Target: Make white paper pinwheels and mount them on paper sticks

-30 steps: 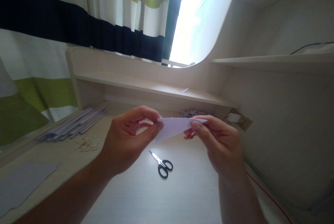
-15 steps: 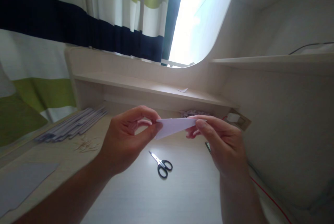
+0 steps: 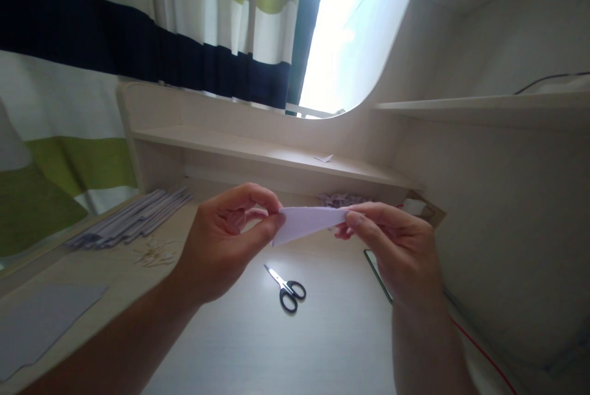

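Both grips are clamped on the folded white paper triangle [image 3: 306, 223], left hand [image 3: 221, 247] and right hand [image 3: 396, 247] pinching opposite ends; I judge a crease is being sharpened, needing firm sliding pressure.

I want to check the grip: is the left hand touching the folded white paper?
Touching. The head view shows the left hand pinching the left end of the folded paper between thumb and fingers; the right hand pinches the other end.

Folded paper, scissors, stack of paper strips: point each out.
folded paper [image 3: 310, 223], head view, middle of the white flap between both hands.
scissors [image 3: 286, 284], head view, near the pivot, above the black handles.
stack of paper strips [image 3: 131, 220], head view, middle of the bundle.
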{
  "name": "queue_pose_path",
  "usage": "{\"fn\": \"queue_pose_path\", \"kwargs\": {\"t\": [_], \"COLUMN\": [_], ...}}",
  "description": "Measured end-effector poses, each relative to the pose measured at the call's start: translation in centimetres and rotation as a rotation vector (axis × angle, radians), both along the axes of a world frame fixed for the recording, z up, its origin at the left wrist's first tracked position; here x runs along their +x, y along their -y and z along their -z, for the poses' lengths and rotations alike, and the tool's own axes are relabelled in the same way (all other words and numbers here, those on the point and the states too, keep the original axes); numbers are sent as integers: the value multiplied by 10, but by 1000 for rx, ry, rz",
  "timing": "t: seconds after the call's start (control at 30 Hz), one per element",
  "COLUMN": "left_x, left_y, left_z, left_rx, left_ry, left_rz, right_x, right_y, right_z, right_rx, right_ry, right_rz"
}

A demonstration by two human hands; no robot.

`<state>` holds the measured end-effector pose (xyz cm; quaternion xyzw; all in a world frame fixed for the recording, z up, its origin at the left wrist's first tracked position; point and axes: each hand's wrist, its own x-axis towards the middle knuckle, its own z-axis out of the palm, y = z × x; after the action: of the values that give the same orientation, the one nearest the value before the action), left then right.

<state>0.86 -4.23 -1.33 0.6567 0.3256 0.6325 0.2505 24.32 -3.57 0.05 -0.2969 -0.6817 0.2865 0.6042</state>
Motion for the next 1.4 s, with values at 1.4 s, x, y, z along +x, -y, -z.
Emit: {"fn": "queue_pose_path", "kwargs": {"t": [1.4], "left_x": [6], "left_y": [2], "left_z": [-5], "left_rx": [-139], "left_ry": [-279], "left_rz": [84], "right_x": [-10], "right_y": [-4], "right_z": [9], "right_rx": [21], "right_ry": [112], "right_rz": [108]}}
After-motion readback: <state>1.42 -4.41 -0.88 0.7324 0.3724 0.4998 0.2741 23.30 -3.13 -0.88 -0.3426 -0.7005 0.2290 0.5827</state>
